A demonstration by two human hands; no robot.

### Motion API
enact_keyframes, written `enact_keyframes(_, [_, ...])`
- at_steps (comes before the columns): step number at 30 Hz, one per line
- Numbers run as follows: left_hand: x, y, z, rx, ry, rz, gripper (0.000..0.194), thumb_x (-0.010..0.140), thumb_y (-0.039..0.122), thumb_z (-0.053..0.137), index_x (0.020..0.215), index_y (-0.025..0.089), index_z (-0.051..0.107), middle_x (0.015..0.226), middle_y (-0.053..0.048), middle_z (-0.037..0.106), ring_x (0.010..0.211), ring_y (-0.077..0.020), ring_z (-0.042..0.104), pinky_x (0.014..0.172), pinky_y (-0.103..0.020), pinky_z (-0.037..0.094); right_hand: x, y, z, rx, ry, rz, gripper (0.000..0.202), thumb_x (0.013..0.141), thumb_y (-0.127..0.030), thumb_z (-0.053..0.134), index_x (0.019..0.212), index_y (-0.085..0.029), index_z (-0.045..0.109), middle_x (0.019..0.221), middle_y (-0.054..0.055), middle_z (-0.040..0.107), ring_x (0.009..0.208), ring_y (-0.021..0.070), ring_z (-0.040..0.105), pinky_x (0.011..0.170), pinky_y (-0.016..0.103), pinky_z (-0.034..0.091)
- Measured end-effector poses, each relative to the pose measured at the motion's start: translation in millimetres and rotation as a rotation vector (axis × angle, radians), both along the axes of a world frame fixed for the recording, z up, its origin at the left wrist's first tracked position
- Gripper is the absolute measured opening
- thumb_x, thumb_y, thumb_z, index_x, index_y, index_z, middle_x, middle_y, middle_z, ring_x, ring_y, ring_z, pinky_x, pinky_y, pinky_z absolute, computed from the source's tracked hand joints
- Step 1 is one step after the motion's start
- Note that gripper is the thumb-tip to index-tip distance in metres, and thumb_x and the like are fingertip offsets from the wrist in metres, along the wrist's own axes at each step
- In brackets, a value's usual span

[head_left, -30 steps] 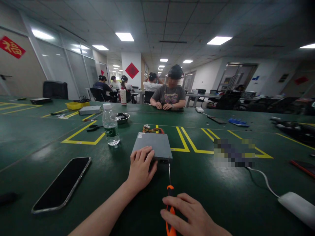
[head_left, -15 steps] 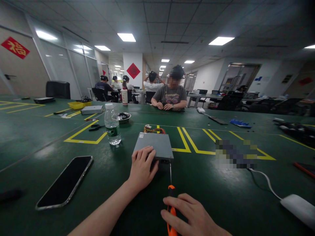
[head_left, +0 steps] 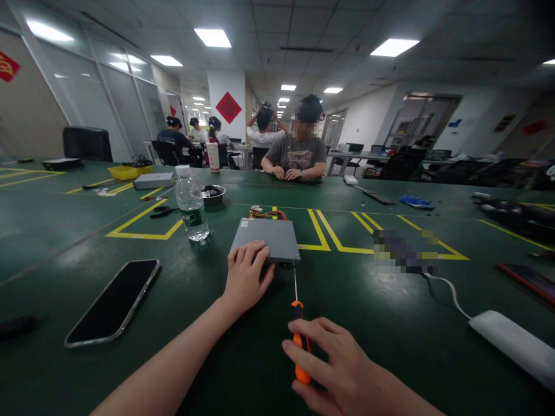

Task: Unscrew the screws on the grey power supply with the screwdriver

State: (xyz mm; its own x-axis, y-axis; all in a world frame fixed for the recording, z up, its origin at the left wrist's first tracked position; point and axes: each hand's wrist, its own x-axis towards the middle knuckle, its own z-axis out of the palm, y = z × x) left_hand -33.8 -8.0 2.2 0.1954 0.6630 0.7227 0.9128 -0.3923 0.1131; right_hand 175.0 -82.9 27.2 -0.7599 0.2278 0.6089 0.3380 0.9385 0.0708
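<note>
A flat grey metal power supply (head_left: 271, 234) lies on the green table, a bundle of coloured wires (head_left: 269, 214) at its far edge. My left hand (head_left: 248, 271) holds it at the near left corner, fingers over the top and thumb against the front side. Between the fingers and thumb of my right hand (head_left: 329, 358) is an orange and black screwdriver (head_left: 297, 323). Its thin shaft points away from me, and its tip meets the lower right front edge of the power supply. Whether the tip sits in a screw is too small to tell.
Left of the power supply stand a water bottle (head_left: 191, 205) and a metal bowl (head_left: 213, 195); nearer lies a phone (head_left: 115, 303). On the right are a white power strip (head_left: 511, 346) with a cable and a red-edged phone (head_left: 526, 282). A person (head_left: 297, 144) sits across the table.
The whole view has shifted upward and slightly left in the picture. My right-hand fingers have shifted on the screwdriver, whose handle end now shows. My left hand stays on the power supply.
</note>
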Motion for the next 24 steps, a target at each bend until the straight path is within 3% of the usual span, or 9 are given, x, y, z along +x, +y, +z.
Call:
enact_keyframes(3, [-0.3,0.3,-0.5,0.001,-0.010,0.000,0.028,0.084,0.030,0.049,0.111,0.022,0.052,0.119,-0.008,0.057,0.114,-0.0241,0.047,0.092,-0.042,0.029,-0.9,1.2,-1.6,0.047,0.086,0.008,0.024,0.094,-0.031,0.039,0.103,-0.012,0.051,0.094,0.015,0.066,0.080,0.0178,0.064,0.066,0.029,0.050])
enact_keyframes(7, [-0.4,0.3,-0.8,0.000,-0.018,-0.005,0.027,0.085,0.029,0.048,0.110,0.022,0.052,0.119,-0.008,0.057,0.114,-0.0240,0.047,0.092,-0.042,0.029,0.1,2.6,-5.1,-0.005,0.168,-0.021,0.032,0.092,-0.044,0.044,0.101,-0.014,0.046,0.096,0.015,0.066,0.087,0.0180,0.064,0.074,0.029,0.051])
enact_keyframes(13, [-0.3,-0.2,-0.3,-0.016,-0.015,-0.009,0.027,0.085,0.029,0.048,0.110,0.022,0.052,0.120,-0.008,0.056,0.115,-0.0242,0.046,0.092,-0.042,0.029,-2.4,2.3,-4.3,0.016,-0.012,0.025,0.027,0.093,-0.030,0.040,0.109,-0.013,0.052,0.101,0.016,0.064,0.084,0.0194,0.064,0.069,0.032,0.050])
enact_keyframes(19, [-0.3,0.7,-1.4,-0.019,-0.031,-0.008,0.027,0.085,0.028,0.049,0.111,0.022,0.052,0.120,-0.009,0.056,0.115,-0.0246,0.046,0.092,-0.043,0.029,-1.9,3.1,-7.4,-0.038,0.149,0.001,0.030,0.091,-0.042,0.046,0.099,-0.013,0.047,0.098,0.015,0.065,0.086,0.0178,0.064,0.075,0.030,0.050])
enact_keyframes(24, [-0.4,0.8,-1.5,-0.013,-0.025,-0.001,0.028,0.084,0.029,0.049,0.111,0.022,0.052,0.121,-0.009,0.056,0.115,-0.0247,0.047,0.092,-0.042,0.029,-3.9,0.9,0.3,0.006,-0.005,0.015,0.029,0.096,-0.032,0.033,0.107,-0.013,0.052,0.097,0.014,0.065,0.080,0.0188,0.064,0.065,0.031,0.050])
